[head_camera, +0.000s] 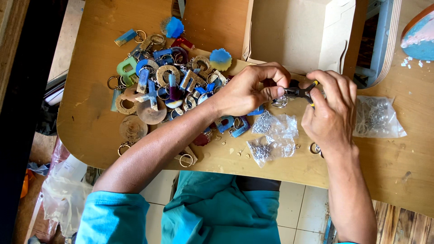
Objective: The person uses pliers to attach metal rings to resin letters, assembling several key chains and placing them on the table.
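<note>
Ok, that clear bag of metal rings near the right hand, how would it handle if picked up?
The clear bag would probably sag: thin, crinkled film. Loose metal rings inside would likely shift and bunch. It lies flat on the wooden table, so it is unlikely to roll.

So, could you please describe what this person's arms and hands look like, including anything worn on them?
Both arms are bare from above the elbow down. The left arm comes out of a short turquoise fabric sleeve, part of a matching turquoise top. The left hand and right hand wear no gloves, and no rings, watch or bracelet show on the fingers or wrists.
</note>
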